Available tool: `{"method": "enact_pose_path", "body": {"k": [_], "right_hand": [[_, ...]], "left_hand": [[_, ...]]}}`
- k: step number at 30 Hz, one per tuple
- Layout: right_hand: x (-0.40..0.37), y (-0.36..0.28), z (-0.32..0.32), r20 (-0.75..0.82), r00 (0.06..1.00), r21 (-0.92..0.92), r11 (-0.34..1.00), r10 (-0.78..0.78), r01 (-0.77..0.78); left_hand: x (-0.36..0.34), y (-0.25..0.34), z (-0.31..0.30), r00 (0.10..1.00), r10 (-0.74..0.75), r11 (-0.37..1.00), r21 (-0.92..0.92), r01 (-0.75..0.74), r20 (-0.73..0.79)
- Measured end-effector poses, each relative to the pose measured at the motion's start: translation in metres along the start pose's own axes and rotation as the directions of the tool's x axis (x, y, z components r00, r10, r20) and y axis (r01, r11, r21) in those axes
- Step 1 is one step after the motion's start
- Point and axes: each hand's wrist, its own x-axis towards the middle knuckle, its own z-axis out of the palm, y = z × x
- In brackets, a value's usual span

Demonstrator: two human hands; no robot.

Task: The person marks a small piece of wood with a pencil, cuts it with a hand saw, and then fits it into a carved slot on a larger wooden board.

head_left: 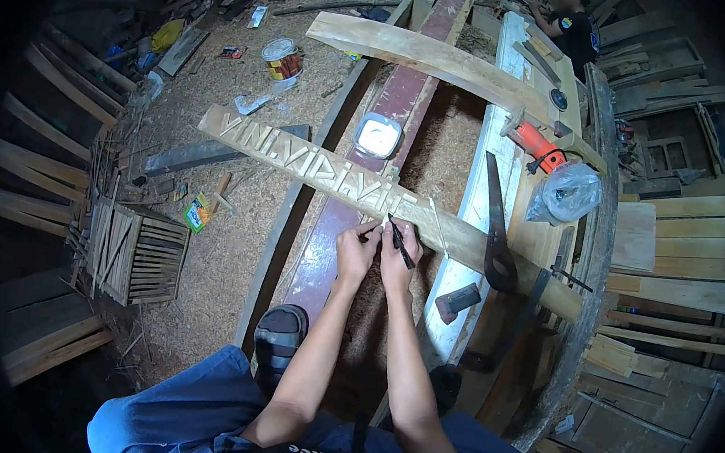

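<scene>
The lettered plank (464, 236) runs from ten o'clock to nearly four, a saw (497, 214) across it at three. Below its middle, the left hand (354, 253) curls, on what I cannot tell; the right hand (402, 254) grips a pen (400, 245).

A long board (470, 238) slants across the middle of the picture, with letters (320, 167) on its left part. The left hand (357, 253) and right hand (401, 252) are at its lower edge. A tub (377, 136) sits just above it. A saw (497, 218) lies across its right part. A can (281, 60) stands upper left.
</scene>
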Motion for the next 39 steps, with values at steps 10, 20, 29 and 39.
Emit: {"method": "enact_pose_path", "body": {"k": [10,20,29,39], "right_hand": [[0.0012,0.0031,0.0005,-0.016,0.998,-0.031,0.998,-0.059,0.058],[0.001,0.0061,-0.0001,-0.009,0.999,-0.025,0.998,-0.049,0.049],[0.0014,0.0049,-0.0003,-0.01,0.999,0.0,0.999,-0.044,0.044],[-0.0005,0.0002,-0.0022,-0.025,0.998,0.019,0.999,-0.05,0.051]], "left_hand": [[0.0,-0.0011,0.0002,1.0,0.019,0.999,-0.036,-0.019,-0.004],[-0.0007,0.0042,-0.0019,1.0,0.006,1.0,-0.01,-0.006,0.0],[-0.0003,0.0032,-0.0017,1.0,0.004,1.0,-0.015,-0.004,-0.002],[-0.0007,0.0054,-0.0022,1.0,-0.005,1.0,-0.025,0.005,0.005]]}}
